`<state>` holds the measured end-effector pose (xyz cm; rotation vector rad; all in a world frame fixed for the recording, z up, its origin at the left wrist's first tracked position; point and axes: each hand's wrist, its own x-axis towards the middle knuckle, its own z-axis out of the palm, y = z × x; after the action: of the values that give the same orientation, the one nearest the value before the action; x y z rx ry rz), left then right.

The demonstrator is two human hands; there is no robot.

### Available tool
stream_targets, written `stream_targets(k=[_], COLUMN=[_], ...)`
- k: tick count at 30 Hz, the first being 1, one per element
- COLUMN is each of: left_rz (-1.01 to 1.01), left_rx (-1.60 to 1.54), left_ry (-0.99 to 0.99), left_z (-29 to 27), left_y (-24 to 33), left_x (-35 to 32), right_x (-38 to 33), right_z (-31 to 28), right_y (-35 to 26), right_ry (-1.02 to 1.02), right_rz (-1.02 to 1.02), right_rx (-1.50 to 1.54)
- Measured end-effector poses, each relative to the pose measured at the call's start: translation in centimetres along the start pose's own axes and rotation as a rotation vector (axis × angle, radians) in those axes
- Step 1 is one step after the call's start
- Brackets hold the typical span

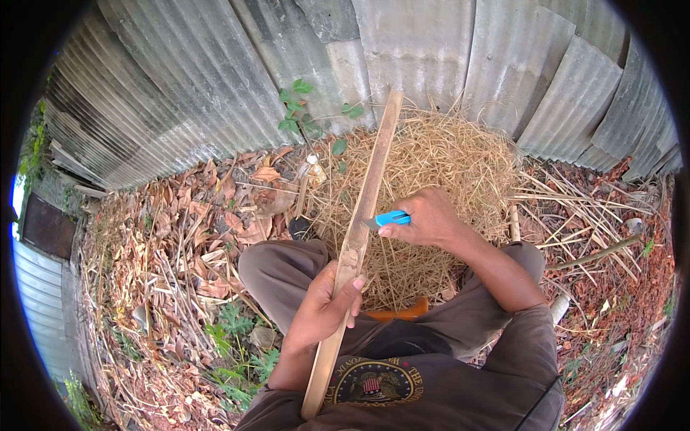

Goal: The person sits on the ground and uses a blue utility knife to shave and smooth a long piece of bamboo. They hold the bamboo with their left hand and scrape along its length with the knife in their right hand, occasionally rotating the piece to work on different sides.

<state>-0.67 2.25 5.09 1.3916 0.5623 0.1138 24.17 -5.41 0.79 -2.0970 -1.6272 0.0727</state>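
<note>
A long split strip of bamboo (375, 165) slants from my lap up toward the metal fence, its hollow side facing up. My left hand (325, 304) wraps round its lower half, thumb across the top, just below a node. In my right hand (425, 218) is a blue utility knife (393, 218), gripped with its short blade pointing left. The blade tip meets or nearly meets the strip's right edge, above the node; exact contact I cannot tell. Fingers of the right hand partly hide the knife's handle.
A big heap of straw-like shavings (453, 158) lies between and beyond my bent knees. Corrugated metal sheets (417, 54) form a fence behind it. Dry leaves (208, 194) cover the ground at left, and thin sticks (582, 215) lie at right. A small green plant (293, 108) stands by the fence.
</note>
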Motion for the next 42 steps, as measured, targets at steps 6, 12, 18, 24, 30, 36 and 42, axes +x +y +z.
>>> stream_targets(k=[6,12,18,24,30,36,42], left_rz=[0.017,0.042,0.006,0.025,-0.078,-0.043,0.048], left_rx=[0.045,0.068,-0.017,-0.028,-0.090,-0.118,-0.423], left_ry=[0.025,0.030,0.020,-0.037,-0.234,-0.052,-0.103], left_z=[0.6,0.6,0.2,-0.3,0.5,-0.3,-0.4], left_y=[0.5,1.0,0.1,-0.8,-0.6,-1.7,-1.3], left_x=[0.6,1.5,1.5,1.6,-0.8,-0.7,0.8], right_x=[1.4,3.1,5.3,6.8,7.9,6.0,1.6], right_z=[0.5,0.4,1.4,-0.7,-4.2,-5.1,0.7], right_y=[1.1,2.7,5.4,6.4,14.6,13.5,0.9], right_ry=[0.089,0.194,0.237,0.135,0.298,0.370,0.094], right_rz=[0.013,-0.023,0.151,0.180,0.616,0.593,0.008], right_rx=[-0.028,-0.084,0.010,-0.064,-0.034,0.128,0.160])
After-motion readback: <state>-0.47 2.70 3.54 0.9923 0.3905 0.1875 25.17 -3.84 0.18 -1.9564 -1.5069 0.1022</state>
